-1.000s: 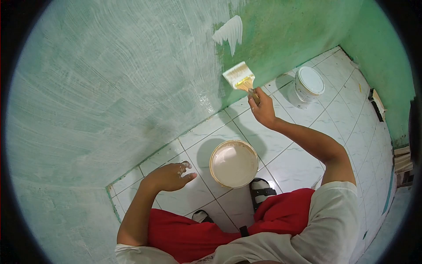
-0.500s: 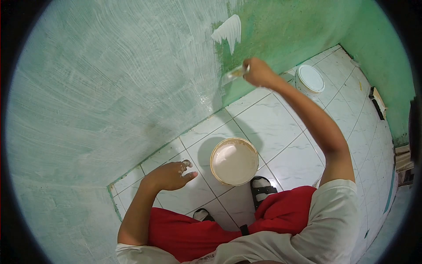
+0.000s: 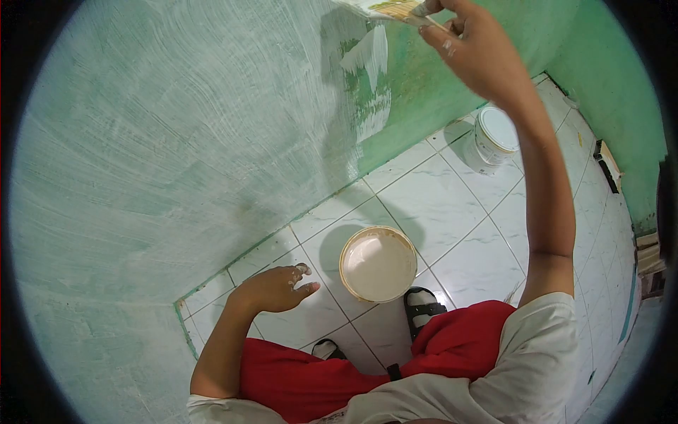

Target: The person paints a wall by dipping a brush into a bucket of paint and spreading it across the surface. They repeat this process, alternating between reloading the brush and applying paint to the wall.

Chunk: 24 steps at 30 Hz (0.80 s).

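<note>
High at the top of the head view, my right hand (image 3: 474,49) grips a paintbrush (image 3: 397,10) by its handle. Its bristle end meets the wall (image 3: 212,127), near the border between white streaks and bare green; the tip is partly cut off by the frame's top edge. A thick white paint patch (image 3: 370,53) lies just below the brush. My left hand (image 3: 277,288), fingers loosely bent and smeared with white, hangs over the tiles holding nothing, its thumb apart. To its right stands a round bucket (image 3: 344,272) of whitish paint.
A white lidded tub (image 3: 493,141) stands on the tiled floor (image 3: 431,187) by the green wall. Dark-edged scrap (image 3: 607,166) lies against the right wall, with stacked pieces (image 3: 648,254) further down. My sandalled foot (image 3: 422,304) is close beside the bucket.
My right hand has risen along the wall with the paintbrush, from below the thick patch to above it. A new white streak shows beneath that patch. My left hand has barely moved.
</note>
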Available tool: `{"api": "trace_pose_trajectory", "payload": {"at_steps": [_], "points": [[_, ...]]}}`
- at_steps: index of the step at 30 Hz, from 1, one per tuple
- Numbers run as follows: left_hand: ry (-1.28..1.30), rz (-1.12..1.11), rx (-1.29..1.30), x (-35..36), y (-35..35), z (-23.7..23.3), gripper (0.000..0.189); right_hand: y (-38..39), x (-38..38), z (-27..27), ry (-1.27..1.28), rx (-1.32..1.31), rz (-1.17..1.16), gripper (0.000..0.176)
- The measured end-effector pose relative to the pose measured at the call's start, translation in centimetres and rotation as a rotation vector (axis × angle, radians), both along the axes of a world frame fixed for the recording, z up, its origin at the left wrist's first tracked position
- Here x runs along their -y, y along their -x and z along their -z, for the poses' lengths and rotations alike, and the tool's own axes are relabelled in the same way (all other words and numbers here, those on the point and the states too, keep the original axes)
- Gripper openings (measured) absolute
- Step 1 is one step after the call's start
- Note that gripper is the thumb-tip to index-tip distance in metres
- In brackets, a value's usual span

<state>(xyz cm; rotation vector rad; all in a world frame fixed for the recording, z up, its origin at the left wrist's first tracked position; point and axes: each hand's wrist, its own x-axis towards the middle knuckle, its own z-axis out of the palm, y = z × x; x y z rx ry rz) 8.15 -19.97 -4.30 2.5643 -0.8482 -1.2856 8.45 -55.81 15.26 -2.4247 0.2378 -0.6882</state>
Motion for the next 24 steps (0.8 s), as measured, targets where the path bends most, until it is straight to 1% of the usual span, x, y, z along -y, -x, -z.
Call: {"api": "trace_pose_trajectory", "payload": {"at_steps": [1,3,5,7,9,13,15,16,18,22,24], "points": [[-0.02,-0.006,-0.006,0.1,0.0,-0.2,0.068,-0.8,0.2,1.7,0.0,0.001,0.0,0.028],[-0.018,-0.012,-0.014,0.1,-0.1,0.0,0.068,-4.0,0.8,8.3,0.001,0.411,-0.062,0.023],[-0.019,-0.018,-0.021,0.1,-0.3,0.2,0.068,-6.4,0.6,13.2,-0.098,0.446,-0.106,0.021],[-0.018,-0.017,-0.031,0.1,-0.4,0.5,0.068,-8.3,0.6,18.0,-0.097,0.566,-0.181,0.017],[-0.024,-0.021,-0.034,0.2,-0.4,0.4,0.068,-9.0,0.3,21.8,-0.069,0.578,-0.174,0.013],[-0.055,-0.028,-0.081,0.6,-0.6,0.0,0.069,-8.9,0.8,29.5,-0.045,0.583,-0.199,0.013],[-0.038,-0.013,-0.06,0.3,-0.7,0.6,0.069,-7.9,1.4,32.7,-0.059,0.294,-0.208,0.03],[-0.02,0.003,-0.043,0.2,-0.7,0.8,0.069,-7.4,1.5,33.6,-0.059,0.292,-0.208,0.03],[-0.01,-0.001,-0.041,0.3,-0.7,0.8,0.069,-6.4,1.8,35.1,-0.058,0.151,-0.209,0.032],[-0.017,-0.009,-0.028,0.3,-0.6,0.8,0.07,-3.9,2.1,37.2,-0.06,0.071,-0.2,0.031],[-0.008,-0.012,-0.025,0.3,-0.5,0.4,0.07,-3.0,2.1,37.8,-0.093,-0.064,-0.202,0.031]]}}
